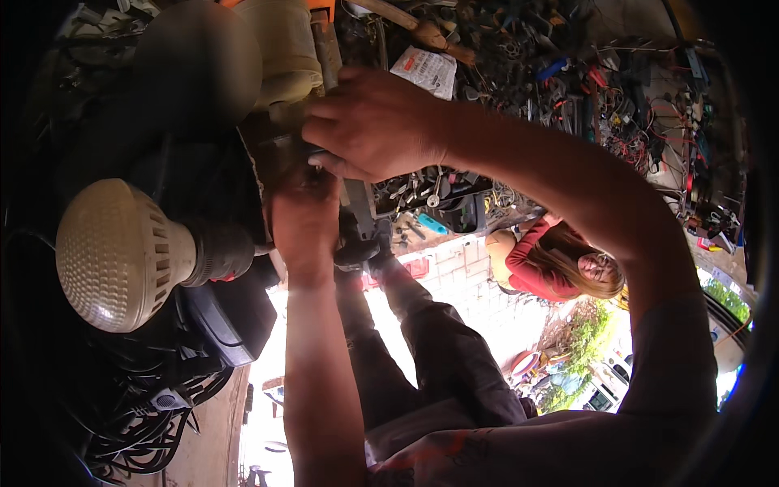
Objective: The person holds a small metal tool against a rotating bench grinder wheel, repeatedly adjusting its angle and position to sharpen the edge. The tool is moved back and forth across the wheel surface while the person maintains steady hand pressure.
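My left hand (303, 215) is closed at the edge of the bench, its fingertips pressed together in shadow around something small that I cannot make out. Just above and to its right, my right hand (375, 128) curls its fingers inward, with the thumb close to the left hand's fingertips. Whatever lies between the two hands is hidden by the fingers and the dark. A grey metal bar (357, 203) runs down beside my left hand. A cream-coloured cylindrical container (280, 53) stands right beyond my fingers.
A large lamp bulb (118, 256) in a black socket juts in at left, above tangled black cables (138, 430). Many tools and wires clutter the bench at the upper right, near a white printed packet (426, 71). A person in a red top (540, 264) sits at right.
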Demonstrator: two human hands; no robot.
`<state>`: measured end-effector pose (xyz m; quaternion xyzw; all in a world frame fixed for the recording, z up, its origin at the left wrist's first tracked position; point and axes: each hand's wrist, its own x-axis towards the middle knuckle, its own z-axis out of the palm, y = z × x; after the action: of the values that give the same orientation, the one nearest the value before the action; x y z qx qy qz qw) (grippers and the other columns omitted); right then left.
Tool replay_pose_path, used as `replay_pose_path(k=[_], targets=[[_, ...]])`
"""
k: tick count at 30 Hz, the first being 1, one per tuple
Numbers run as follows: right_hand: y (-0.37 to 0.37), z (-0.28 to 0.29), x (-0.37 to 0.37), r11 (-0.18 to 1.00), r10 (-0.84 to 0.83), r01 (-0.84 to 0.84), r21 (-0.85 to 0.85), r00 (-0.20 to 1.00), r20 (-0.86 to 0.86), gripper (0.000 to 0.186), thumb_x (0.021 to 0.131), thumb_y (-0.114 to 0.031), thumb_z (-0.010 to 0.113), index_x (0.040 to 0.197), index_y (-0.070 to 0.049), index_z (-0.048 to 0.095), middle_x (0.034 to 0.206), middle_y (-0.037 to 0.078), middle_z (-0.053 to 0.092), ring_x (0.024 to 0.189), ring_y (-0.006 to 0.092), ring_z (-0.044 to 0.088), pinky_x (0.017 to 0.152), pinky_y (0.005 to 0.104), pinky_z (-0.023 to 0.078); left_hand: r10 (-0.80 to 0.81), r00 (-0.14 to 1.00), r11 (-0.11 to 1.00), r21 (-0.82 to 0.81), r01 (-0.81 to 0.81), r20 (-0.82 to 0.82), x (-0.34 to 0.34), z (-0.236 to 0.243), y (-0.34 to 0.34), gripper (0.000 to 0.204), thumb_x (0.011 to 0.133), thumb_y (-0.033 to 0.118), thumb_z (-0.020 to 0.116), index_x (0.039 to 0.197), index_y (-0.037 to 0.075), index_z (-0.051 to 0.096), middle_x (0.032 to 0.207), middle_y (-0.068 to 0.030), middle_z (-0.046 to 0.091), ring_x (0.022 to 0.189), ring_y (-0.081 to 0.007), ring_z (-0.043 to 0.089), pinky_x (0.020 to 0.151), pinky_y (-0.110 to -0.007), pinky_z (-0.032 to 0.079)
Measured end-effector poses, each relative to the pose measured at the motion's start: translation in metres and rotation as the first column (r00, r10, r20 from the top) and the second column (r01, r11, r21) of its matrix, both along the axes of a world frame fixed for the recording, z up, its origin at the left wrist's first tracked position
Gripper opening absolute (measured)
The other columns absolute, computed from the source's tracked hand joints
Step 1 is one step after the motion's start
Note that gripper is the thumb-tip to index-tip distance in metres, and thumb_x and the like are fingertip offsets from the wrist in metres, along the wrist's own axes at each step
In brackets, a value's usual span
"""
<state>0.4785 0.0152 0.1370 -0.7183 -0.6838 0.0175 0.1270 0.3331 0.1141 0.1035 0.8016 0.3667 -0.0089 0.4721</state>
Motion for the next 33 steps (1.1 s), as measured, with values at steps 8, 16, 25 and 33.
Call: replay_pose_path(k=[8,16,25,33], targets=[[-0.016,0.024,-0.014,0.97,-0.204,0.233,0.068,0.933,-0.296,0.026,0.088,-0.027,0.067,0.109,-0.012,0.066,0.095,0.006,0.058,0.093,0.0224,0.063,0.08,0.0412,0.048,0.039,0.999,0.996,0.076,-0.037,-0.024,-0.009,-0.014,0.0,0.024,0.088,0.019,0.064,0.107,0.007,0.07,0.097,-0.0164,0.071,0.087,-0.0321,0.069,0.077,-0.037,0.051],[-0.102,-0.006,-0.058,0.666,-0.588,0.741,-0.085,0.451,-0.671,0.024,0.088,-0.013,0.067,0.111,-0.005,0.064,0.092,0.012,0.061,0.075,0.0265,0.064,0.065,0.0383,0.051,0.07,0.998,0.972,-0.224,-0.067,0.003,-0.012,-0.001,0.002,0.031,0.092,0.016,0.068,0.119,0.0,0.067,0.081,-0.0052,0.07,0.069,-0.009,0.06,0.065,-0.025,0.047],[-0.222,-0.066,-0.179,0.333,-0.899,0.729,-0.598,0.055,-0.434,0.026,0.092,-0.02,0.063,0.111,-0.003,0.063,0.097,0.016,0.064,0.085,0.0337,0.065,0.074,0.0385,0.052,0.073,0.997,0.966,-0.251,-0.063,0.031,-0.017,-0.013,0.008,0.031,0.091,0.017,0.07,0.116,-0.001,0.069,0.074,-0.0028,0.065,0.065,-0.0077,0.057,0.061,-0.024,0.045],[-0.476,-0.103,-0.438,-0.518,-0.793,0.447,-0.729,-0.571,0.213,0.031,0.083,-0.025,0.066,0.103,-0.002,0.068,0.102,0.021,0.071,0.097,0.0334,0.067,0.085,0.039,0.052,0.104,0.994,0.972,-0.216,-0.097,0.017,-0.008,-0.005,-0.001,0.028,0.092,0.017,0.069,0.113,-0.002,0.07,0.074,-0.003,0.068,0.061,-0.0083,0.058,0.058,-0.025,0.046]])
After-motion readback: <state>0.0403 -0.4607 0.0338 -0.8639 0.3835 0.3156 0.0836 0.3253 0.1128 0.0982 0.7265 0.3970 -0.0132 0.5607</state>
